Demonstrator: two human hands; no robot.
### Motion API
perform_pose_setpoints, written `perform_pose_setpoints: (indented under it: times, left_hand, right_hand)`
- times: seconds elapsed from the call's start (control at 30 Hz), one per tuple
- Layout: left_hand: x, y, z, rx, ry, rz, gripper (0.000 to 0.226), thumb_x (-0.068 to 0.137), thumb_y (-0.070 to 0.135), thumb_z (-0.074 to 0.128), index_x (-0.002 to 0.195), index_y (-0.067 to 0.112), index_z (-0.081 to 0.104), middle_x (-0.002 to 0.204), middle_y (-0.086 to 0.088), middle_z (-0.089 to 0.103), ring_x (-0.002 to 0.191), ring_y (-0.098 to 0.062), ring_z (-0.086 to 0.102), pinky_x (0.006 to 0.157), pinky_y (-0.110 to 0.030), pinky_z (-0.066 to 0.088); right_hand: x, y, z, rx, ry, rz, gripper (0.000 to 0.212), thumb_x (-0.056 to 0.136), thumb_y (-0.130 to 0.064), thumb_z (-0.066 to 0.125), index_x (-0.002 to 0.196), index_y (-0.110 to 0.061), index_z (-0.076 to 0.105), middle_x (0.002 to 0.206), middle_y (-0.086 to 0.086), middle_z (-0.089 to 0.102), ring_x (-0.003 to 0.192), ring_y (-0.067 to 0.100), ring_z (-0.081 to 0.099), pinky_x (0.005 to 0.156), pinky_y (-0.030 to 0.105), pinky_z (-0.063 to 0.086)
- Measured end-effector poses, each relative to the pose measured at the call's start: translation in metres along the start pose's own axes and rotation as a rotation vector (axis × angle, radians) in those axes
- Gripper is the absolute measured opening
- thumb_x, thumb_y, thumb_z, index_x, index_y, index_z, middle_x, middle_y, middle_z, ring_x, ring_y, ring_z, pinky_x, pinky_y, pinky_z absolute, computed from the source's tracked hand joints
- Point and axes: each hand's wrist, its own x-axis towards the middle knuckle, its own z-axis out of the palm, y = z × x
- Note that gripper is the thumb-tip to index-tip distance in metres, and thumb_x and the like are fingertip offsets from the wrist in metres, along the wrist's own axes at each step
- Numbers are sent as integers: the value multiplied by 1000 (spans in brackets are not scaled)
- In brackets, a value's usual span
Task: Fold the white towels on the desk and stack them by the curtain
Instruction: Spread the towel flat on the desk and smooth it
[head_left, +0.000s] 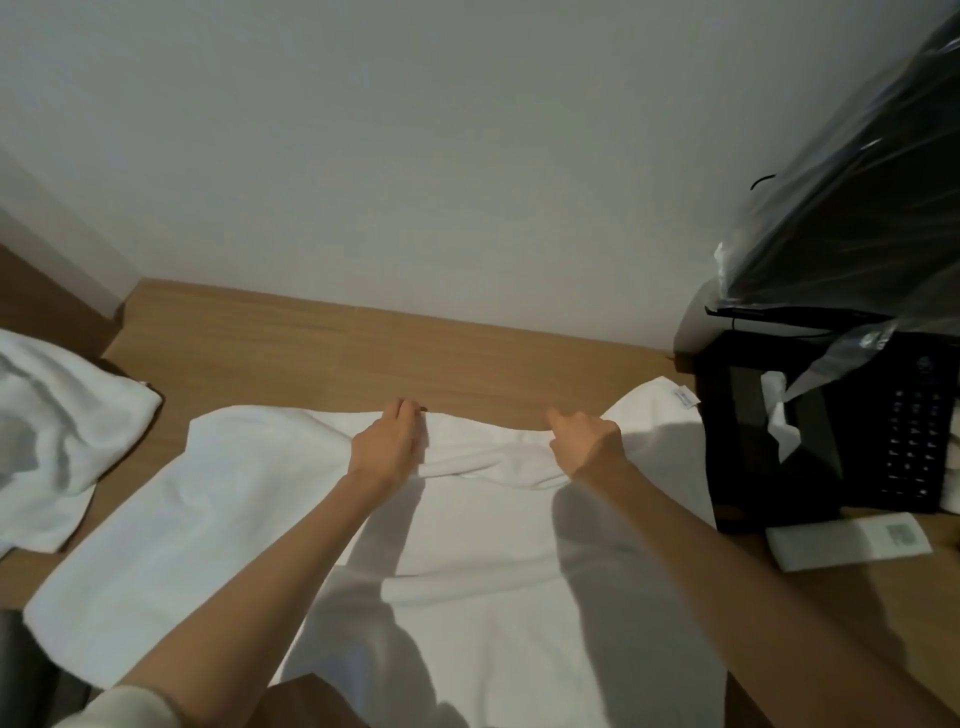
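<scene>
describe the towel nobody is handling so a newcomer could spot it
Start at the wooden desk under the white wall. At its left end lies a white towel, heaped in soft folds. Unlike the flat towel spread mid-desk, it is bunched and untouched.

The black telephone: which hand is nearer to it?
Right. The right hand holds the towel left of the telephone; the left hand is farther left.
</scene>
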Motion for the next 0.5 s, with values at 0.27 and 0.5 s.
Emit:
perform_pose_setpoints:
  times: [0.27, 0.5]
  left_hand:
    - [20, 2, -13, -11, 52, 6, 28, 90, 7, 49, 117, 13, 49, 111, -7, 45, 77, -29, 53, 58, -30, 31]
    - [68, 38, -66, -79, 390, 114, 12, 88, 0, 44, 96, 9, 42, 95, -8, 35, 53, -26, 34, 47, -31, 22]
  right_hand:
    - [-2, 12, -6, 30, 57, -5, 25, 98, -11, 40, 123, -15, 41, 104, 7, 66, 97, 29, 65, 67, 29, 39]
    - [26, 23, -63, 669, 295, 231, 18, 92, -4, 45, 109, -9, 40, 97, 17, 67, 92, 37, 62, 79, 42, 51]
